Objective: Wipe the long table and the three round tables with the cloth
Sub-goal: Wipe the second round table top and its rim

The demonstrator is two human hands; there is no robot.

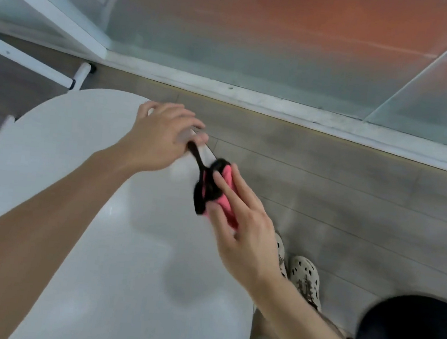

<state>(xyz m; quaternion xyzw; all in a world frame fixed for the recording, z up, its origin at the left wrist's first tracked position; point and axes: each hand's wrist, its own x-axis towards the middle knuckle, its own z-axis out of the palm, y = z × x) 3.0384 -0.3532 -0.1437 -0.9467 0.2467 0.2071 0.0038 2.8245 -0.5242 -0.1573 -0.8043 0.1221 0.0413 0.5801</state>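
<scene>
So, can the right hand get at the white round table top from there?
Likely yes: the right hand, holding the pink-and-black cloth, is right at the white round table edge, and nothing lies between them.

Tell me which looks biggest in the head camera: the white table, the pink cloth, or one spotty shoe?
1. white table
2. pink cloth
3. spotty shoe
Cloth and shoe are unsure: the cloth is nearer the camera, so it may only look bigger.

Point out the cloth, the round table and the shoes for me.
cloth [200, 194], head view, on its black fold.
round table [64, 125], head view, on the bare top near the far edge.
shoes [303, 274], head view, on the upper of the fully visible shoe.
</scene>
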